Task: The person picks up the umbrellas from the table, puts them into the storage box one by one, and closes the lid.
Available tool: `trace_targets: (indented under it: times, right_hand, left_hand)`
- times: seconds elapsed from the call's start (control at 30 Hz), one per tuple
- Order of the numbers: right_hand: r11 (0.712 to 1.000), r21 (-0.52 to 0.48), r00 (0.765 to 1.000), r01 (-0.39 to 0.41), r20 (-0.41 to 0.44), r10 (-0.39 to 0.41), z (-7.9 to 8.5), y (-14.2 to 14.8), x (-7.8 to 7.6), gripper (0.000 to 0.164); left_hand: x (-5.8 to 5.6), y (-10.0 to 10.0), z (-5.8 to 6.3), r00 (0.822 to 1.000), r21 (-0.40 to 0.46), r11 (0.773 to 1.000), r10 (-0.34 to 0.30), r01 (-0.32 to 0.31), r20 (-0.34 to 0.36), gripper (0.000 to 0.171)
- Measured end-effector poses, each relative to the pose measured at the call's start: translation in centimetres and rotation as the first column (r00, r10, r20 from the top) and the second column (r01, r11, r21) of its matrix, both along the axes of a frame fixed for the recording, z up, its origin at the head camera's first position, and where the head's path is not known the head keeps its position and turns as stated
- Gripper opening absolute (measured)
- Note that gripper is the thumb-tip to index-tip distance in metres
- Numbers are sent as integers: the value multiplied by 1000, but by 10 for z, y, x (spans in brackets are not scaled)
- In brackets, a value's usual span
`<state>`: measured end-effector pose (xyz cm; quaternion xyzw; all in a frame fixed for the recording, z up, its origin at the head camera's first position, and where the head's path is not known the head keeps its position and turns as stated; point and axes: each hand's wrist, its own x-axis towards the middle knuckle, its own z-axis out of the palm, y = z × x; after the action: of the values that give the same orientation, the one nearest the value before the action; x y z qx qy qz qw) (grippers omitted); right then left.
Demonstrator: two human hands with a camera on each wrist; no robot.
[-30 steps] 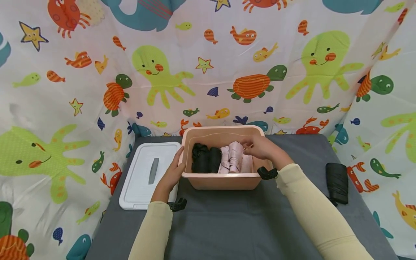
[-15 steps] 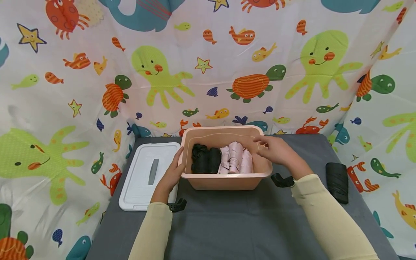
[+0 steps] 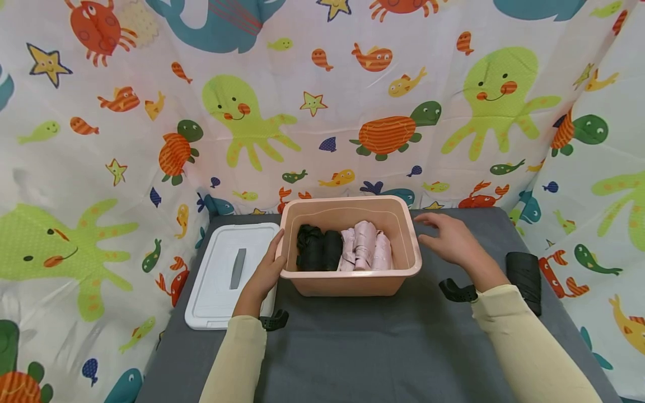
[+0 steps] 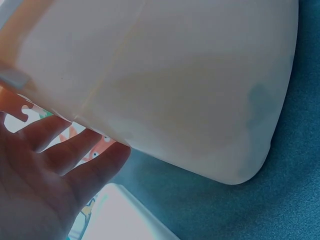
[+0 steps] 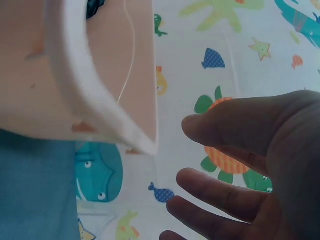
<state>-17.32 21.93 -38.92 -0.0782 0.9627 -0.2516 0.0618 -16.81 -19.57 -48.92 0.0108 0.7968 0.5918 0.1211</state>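
Note:
A peach plastic bin (image 3: 347, 284) stands on the grey cloth surface. Inside lie dark rolled bundles (image 3: 318, 249) on the left and pale pink rolled bundles (image 3: 365, 245) beside them. My left hand (image 3: 263, 274) rests against the bin's left side, and the left wrist view shows its fingers (image 4: 100, 167) fairly straight at the outer wall. Apart from the bin's right rim, my right hand (image 3: 450, 239) holds nothing; in the right wrist view its thumb (image 5: 227, 124) and fingers are spread apart.
A white lid (image 3: 216, 280) with a grey handle (image 3: 238, 268) lies left of the bin. On the far right is a black rolled bundle (image 3: 524, 277), partly behind the right forearm. A sea-animal-print curtain (image 3: 322, 134) hangs around the back and sides.
My right hand has left the pink bundles, lifted over the bin's right rim and moved right, outside the bin. My left hand has stayed at the bin's left side.

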Motion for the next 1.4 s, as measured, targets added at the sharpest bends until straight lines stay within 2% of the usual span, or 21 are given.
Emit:
trace_targets:
  times: [0.17,0.3,0.6,0.87,1.23,1.4]
  right_hand:
    - [1000,3,1000,24,-17,-24,-7,11,2,47]
    - [999,-2,999,42,-19,-42,-13,20,3,47]
    - [994,11,994,105,-26,-105,-33,41,6,48]
    - [991,14,991,130,-32,-129,-47,57,8,48]
    - [987,32,988,156,6,-156,-69,84,14,51]
    - [983,28,982,184,29,-185,-86,96,16,52]
  left_hand:
    - [7,3,17,1000,-16,1000,-17,17,13,64]
    - [10,4,23,1000,-31,999,-21,22,10,65]
    - [9,3,21,1000,-25,999,-24,24,12,68]
    - [9,3,18,1000,-13,1000,-13,13,4,71]
    - [12,6,21,1000,-28,1000,12,-11,12,72]
    - [11,5,20,1000,-22,1000,7,-7,9,71]
